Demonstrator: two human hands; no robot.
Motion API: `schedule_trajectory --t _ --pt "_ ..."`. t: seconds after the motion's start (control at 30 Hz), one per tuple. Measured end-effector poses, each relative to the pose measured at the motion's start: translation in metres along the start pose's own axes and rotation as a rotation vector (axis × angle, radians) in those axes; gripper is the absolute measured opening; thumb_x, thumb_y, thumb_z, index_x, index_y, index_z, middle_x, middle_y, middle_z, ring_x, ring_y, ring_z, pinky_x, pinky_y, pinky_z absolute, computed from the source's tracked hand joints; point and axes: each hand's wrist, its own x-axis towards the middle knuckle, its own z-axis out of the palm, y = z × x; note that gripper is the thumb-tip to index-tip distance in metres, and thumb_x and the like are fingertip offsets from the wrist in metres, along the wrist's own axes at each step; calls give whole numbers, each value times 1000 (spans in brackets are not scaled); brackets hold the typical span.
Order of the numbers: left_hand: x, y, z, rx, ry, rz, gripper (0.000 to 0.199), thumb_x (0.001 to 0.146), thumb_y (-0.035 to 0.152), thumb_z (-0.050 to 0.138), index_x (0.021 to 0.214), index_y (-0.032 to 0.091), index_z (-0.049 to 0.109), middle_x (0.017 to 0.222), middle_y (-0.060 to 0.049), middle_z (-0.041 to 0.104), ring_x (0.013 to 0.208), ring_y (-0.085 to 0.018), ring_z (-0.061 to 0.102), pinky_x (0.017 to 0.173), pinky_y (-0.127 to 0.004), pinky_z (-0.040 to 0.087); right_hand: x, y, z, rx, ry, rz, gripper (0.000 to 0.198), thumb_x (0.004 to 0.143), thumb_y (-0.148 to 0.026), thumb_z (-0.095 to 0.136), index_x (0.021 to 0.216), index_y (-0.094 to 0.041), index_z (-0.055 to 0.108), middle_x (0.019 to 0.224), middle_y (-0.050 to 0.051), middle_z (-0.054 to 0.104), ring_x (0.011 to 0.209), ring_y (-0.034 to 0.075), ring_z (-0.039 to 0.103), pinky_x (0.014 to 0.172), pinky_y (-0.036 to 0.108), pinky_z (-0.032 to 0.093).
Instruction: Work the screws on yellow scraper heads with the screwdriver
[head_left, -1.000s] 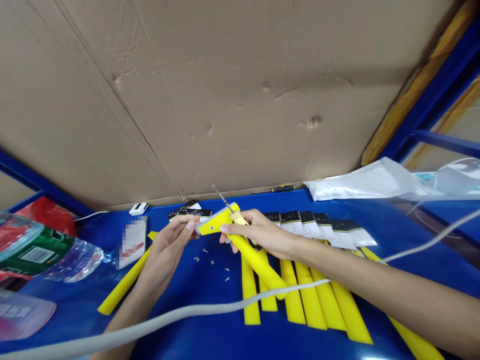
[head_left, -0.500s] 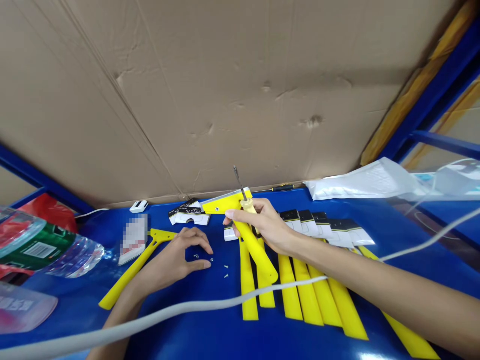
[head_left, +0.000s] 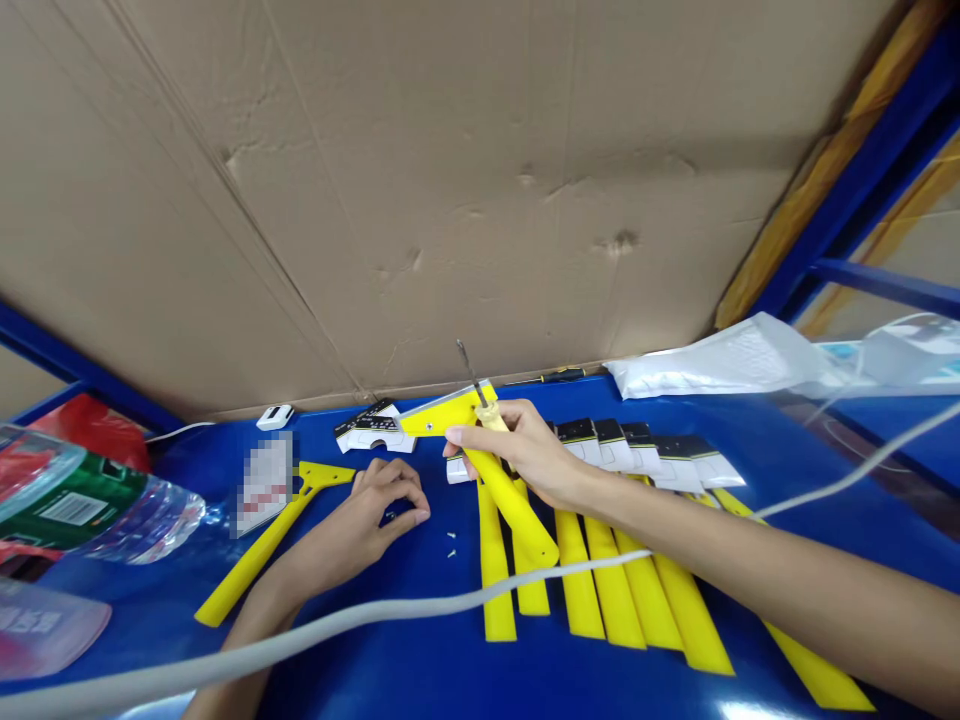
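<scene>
My right hand (head_left: 536, 450) is closed round a yellow scraper (head_left: 517, 515) and a screwdriver (head_left: 488, 413) with a pale, see-through handle. The scraper's head points left, with a clear strip along its upper edge and a screw in its face. The screwdriver's shaft sticks up past the head. My left hand (head_left: 379, 505) is low over the blue table, thumb and index finger pinched together; whatever is between the tips is hidden. Small screws (head_left: 451, 545) lie just right of it. Another yellow scraper (head_left: 259, 555) lies beside my left forearm.
Several yellow scrapers (head_left: 626, 580) with black-and-white card sleeves lie in a row at the right. A white cable (head_left: 375, 612) crosses in front. A plastic bottle (head_left: 90, 500) is at the left. Behind are a black screwdriver (head_left: 562, 376), a white bag (head_left: 697, 355) and a cardboard wall (head_left: 450, 180).
My left thumb and index finger have closed together over the spot where a small metal ring or nut lay. My right hand still holds the scraper and screwdriver, hardly moved.
</scene>
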Motion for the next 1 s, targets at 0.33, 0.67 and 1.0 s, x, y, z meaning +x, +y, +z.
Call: schedule_trajectory --t 0.33,0.67,1.0 --pt "-3 4 -27 -256 731 -24 19 98 42 71 95 23 75 110 -6 73 108 -24 67 98 -37 51 -4 -9 5 -26 -184 215 19 82 -32 86 78 -14 82 72 4 77 54 8 62 53 20 48" --pt "4 39 7 -509 494 57 8 97 32 75 95 26 79 104 -4 72 103 -20 65 98 -36 50 -8 0 5 -142 -397 347 19 84 -34 84 82 -16 83 84 5 82 57 7 65 50 17 46" --pt "9 39 11 -625 500 -17 15 90 36 82 86 22 78 104 -7 74 105 -24 67 96 -38 51 -7 -3 5 -179 -466 327 18 88 -34 81 84 -16 84 83 3 81 58 7 66 54 18 47"
